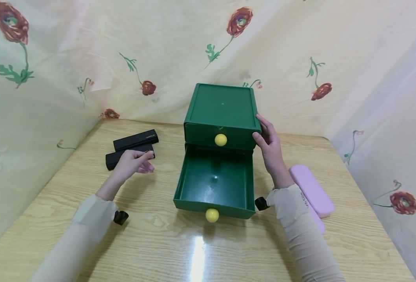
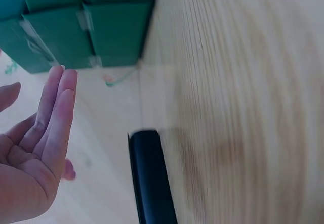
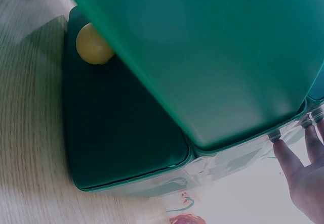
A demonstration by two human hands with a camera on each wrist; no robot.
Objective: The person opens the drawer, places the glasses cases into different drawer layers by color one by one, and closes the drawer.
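A green drawer unit [image 1: 223, 105] with round yellow knobs stands in the middle of the table. One drawer [image 1: 215, 178] below the top one is pulled out and holds nothing. My right hand [image 1: 271, 150] rests on the unit's right side, thumb at the upper front corner; in the right wrist view its fingertips touch the side. Left of the unit my left hand [image 1: 135, 164] hovers in front of two black cases [image 1: 136, 140], partly covering the nearer one. The left wrist view shows that hand's fingers nearly straight, the thumb apart and nothing held.
Two pink cases [image 1: 311, 190] lie at the right, partly behind my right forearm. Beneath the pulled-out drawer, the right wrist view shows a lower drawer front with a yellow knob [image 3: 93, 44]. A flower-patterned cloth [image 1: 179, 51] hangs behind the wooden table [image 1: 151, 250].
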